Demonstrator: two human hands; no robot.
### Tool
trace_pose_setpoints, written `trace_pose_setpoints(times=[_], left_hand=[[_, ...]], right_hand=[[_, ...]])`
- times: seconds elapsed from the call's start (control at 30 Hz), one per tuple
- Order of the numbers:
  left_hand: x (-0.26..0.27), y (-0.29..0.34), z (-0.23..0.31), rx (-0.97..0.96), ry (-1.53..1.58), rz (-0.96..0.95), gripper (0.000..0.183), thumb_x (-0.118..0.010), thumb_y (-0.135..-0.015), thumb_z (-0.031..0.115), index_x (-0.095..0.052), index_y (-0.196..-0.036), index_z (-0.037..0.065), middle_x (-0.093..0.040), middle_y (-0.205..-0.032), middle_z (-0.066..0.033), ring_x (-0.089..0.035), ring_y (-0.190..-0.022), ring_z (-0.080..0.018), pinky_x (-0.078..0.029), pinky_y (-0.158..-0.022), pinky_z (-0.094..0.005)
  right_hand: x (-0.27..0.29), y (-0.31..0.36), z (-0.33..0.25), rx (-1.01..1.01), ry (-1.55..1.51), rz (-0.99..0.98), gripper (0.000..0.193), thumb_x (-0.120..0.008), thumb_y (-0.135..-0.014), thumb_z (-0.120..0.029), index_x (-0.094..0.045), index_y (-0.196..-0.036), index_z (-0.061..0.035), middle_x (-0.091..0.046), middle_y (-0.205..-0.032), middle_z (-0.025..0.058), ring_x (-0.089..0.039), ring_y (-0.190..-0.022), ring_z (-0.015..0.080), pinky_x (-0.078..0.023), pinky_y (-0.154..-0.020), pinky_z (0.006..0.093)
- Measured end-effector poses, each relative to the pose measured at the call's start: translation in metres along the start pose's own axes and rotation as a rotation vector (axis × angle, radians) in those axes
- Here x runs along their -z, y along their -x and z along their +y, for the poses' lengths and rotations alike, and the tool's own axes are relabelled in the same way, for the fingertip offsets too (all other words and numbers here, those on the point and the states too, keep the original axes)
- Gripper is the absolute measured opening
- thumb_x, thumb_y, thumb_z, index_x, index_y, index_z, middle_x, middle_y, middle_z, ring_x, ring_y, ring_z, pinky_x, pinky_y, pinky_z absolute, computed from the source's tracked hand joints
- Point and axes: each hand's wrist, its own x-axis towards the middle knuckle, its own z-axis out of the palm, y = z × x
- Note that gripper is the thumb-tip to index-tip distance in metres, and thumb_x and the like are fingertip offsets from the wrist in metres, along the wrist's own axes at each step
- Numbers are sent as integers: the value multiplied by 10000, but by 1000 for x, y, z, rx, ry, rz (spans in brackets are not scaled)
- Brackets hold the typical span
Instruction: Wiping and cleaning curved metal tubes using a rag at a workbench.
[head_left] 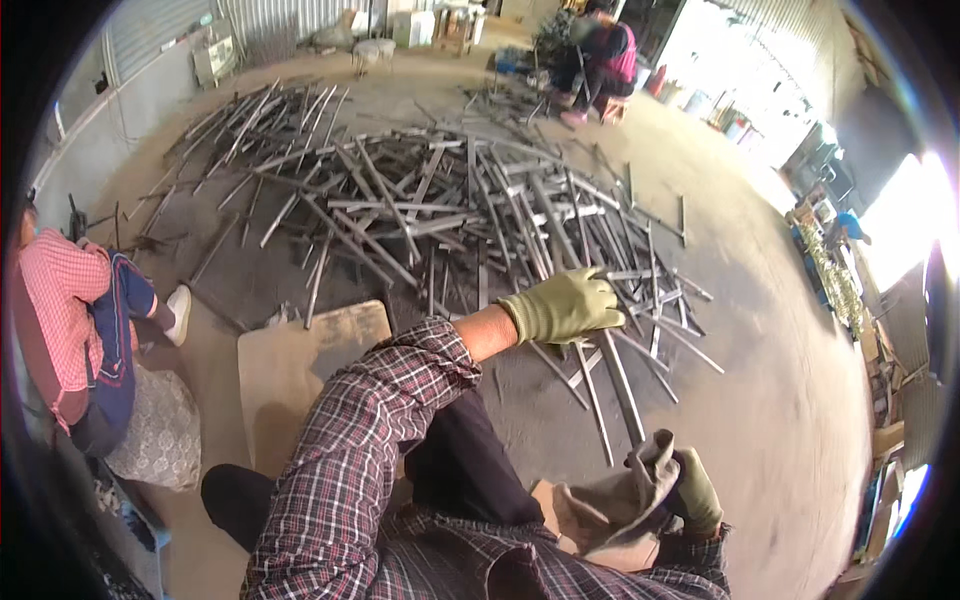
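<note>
While the right hand clutches brown cloth, the left hand curls over a metal bar, grip unclear; steady control should help.

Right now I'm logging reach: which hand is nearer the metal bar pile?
Left. The left hand is over the bar pile, near side; the right hand is farther back, beside the brown cloth.

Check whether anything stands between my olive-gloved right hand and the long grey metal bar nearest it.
Yes: the crumpled brown cloth, just left of your right hand, stands between it and the near end of the long grey metal bar. Whether cloth and bar touch is unclear.
</note>
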Motion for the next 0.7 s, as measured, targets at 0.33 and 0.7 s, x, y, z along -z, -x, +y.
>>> trace_pose_setpoints(times=[0.33, 0.7], left_hand=[[60, -19, -31, 230, -190, -19, 230, -621, -872, 313, -637, -736, 128, -519, -508, -26, -527, -427, -149, -470, -423, -313], [259, 83, 11, 888, -681, 568, 164, -724, -700, 234, -721, -813, 116, -653, -681, -122, -649, -663, -326, -485, -620, -456]], right_hand=[[57, -21, -1, 400, -765, 517, 354, -571, -928, -279, -589, -1154, -8, -609, -954, 56, -556, -870, 121, -481, -761, 258], [-93, -64, -82, 502, -510, 843, 424, -455, -986, -377, -512, -1277, -73, -574, -1127, 106, -578, -950, 177, -503, -764, 288]])
